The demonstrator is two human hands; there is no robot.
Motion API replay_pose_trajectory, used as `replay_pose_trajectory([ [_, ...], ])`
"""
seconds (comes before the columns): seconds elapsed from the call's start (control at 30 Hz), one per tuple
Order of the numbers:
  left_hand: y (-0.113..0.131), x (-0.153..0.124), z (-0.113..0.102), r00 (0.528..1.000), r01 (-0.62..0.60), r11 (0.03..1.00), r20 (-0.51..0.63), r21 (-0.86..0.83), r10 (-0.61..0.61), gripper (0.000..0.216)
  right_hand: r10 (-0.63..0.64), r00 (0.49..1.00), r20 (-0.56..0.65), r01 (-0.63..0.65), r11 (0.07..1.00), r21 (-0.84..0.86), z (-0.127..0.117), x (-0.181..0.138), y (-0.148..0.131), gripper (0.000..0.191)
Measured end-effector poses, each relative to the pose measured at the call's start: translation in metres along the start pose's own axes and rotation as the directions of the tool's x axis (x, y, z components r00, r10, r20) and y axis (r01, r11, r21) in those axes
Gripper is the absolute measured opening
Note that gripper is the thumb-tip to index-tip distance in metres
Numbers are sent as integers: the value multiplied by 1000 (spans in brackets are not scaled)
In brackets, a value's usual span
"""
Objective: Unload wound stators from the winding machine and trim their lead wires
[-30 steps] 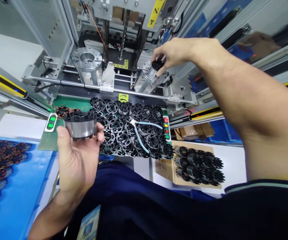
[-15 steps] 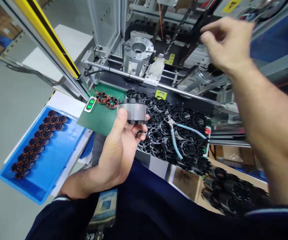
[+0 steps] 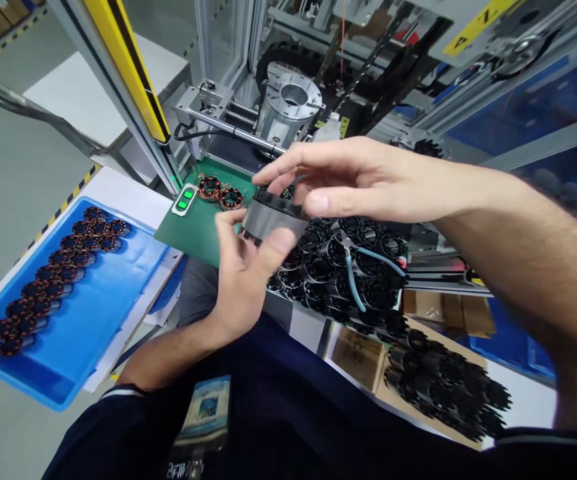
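Note:
My left hand [image 3: 248, 277] is closed around a motor stator core [image 3: 274, 221], a grey metal ring with black toothed plastic ends. It holds the core tilted above the workbench, thumb on the near side. Over the core's top reaches my right hand [image 3: 338, 177], fingers stretched and spread. Its thumb is at the core's right rim and its fingertips are by the far left rim; whether they press on it I cannot tell. Just behind, two copper-wound stators [image 3: 221, 193] lie on a green mat [image 3: 181, 230]. Cutting pliers with light blue handles [image 3: 352, 277] rest on rows of bare stator cores [image 3: 318, 267].
At left, a blue tray [image 3: 113, 313] holds several wound stators [image 3: 51, 290]. A machine with a metal cylinder fixture [image 3: 293, 100] and a horizontal rod [image 3: 238, 130] stands ahead. A yellow-and-black post [image 3: 128, 67] rises at left. More cores [image 3: 448, 380] sit on cardboard at lower right.
My right hand has come down from the machine at upper right to the stator core. My left hand still holds the core, now tilted. The view has shifted slightly.

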State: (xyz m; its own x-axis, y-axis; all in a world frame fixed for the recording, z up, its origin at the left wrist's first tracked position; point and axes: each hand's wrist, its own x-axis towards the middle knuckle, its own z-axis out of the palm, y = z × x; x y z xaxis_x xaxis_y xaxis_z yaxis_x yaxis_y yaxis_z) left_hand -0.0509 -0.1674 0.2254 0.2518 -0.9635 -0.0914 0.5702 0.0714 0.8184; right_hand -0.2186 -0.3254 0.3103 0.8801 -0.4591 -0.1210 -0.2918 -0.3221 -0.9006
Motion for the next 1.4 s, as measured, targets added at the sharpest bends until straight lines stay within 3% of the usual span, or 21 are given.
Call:
replay_pose_trajectory([
  [0.03, -4, 3, -8, 983, -181, 979, 12, 97, 181, 55, -6, 1000, 19, 6, 1000, 24, 3, 2, -1, 54],
  [0.1, -11, 11, -22, 860, -503, 818, 67, 280, 506, 59, -46, 997, 61, 42, 997, 70, 8, 4, -5, 60],
  [0.17, -16, 19, -33, 715, -675, 627, 133, 390, 687, 64, -88, 992, 93, 77, 990, 118, 11, 6, -7, 64],
  [0.2, -16, 22, -37, 686, -698, 579, 160, 422, 710, 64, -99, 990, 103, 85, 987, 136, 13, 6, -8, 64],
  [0.3, -14, 28, -43, 696, -684, 559, 191, 469, 692, 67, -85, 990, 114, 66, 984, 165, 13, 7, -8, 60],
  [0.47, -7, 29, -46, 734, -662, 614, 210, 429, 645, 70, -48, 992, 115, 27, 984, 179, 15, 11, -4, 52],
  [0.6, -5, 31, -50, 756, -634, 621, 198, 461, 624, 65, -6, 995, 101, -13, 982, 190, 18, 17, 2, 57],
  [0.67, -6, 35, -55, 686, -700, 530, 245, 479, 685, 56, -24, 996, 87, 4, 974, 224, 20, 21, 6, 65],
  [0.77, -7, 43, -63, 514, -813, 329, 326, 481, 794, 56, -50, 994, 98, 21, 960, 279, 23, 24, 9, 74],
  [0.87, -8, 49, -70, 455, -837, 253, 362, 485, 814, 62, -37, 991, 126, 1, 963, 270, 25, 26, 9, 68],
  [1.13, -11, 59, -78, 388, -862, 195, 364, 468, 846, 47, -64, 991, 120, 30, 964, 264, 26, 33, 7, 68],
  [1.3, -11, 68, -84, 408, -850, 188, 388, 493, 827, 48, -10, 999, 53, -1, 980, 198, 29, 38, 5, 64],
  [1.4, -18, 84, -107, 445, -805, 131, 444, 578, 778, 57, 84, 993, -77, -82, 996, 33, 5, 48, 8, 68],
])
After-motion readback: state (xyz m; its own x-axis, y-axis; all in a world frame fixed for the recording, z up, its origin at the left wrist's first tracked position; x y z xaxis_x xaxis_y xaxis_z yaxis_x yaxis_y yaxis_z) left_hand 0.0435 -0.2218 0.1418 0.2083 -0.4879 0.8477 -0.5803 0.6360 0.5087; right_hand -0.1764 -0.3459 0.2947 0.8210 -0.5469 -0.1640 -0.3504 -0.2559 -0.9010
